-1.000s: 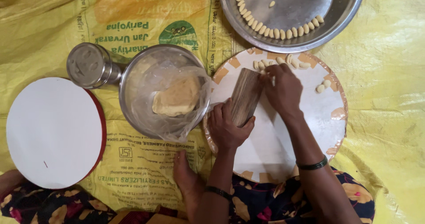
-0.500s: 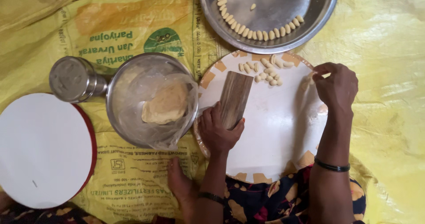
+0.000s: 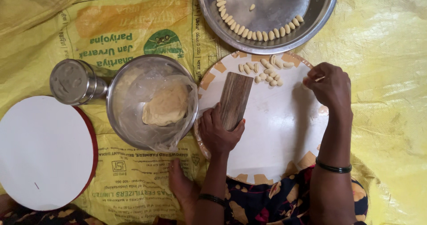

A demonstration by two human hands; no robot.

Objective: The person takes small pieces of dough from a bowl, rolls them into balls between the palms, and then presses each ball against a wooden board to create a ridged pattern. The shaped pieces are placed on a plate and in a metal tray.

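Our left hand [image 3: 219, 133] grips the lower end of a small ridged wooden board [image 3: 235, 99], holding it slanted on the round white plate with orange edge marks [image 3: 275, 149]. Our right hand [image 3: 328, 86] is at the plate's right rim, fingers pinched together; they seem to hold a tiny bit of dough, though we cannot tell for sure. A loose heap of small shaped dough pieces [image 3: 266, 70] lies on the plate just above the board. More of them line the inner wall of the large steel tray [image 3: 320, 11] beyond. The lump of pale dough [image 3: 165, 105] sits in a clear plastic bag inside the steel bowl [image 3: 120, 100], beside a lidded steel tin [image 3: 73, 81] and a round white board with a red rim [image 3: 44, 151].

As we judge it, the soft pieces could stick together or flatten if pressed, and the board could slide on the smooth plate if our grip slackens.

Compared with half a second ago, our right hand sits slightly lower along the rim, while the left keeps the same hold on the board.
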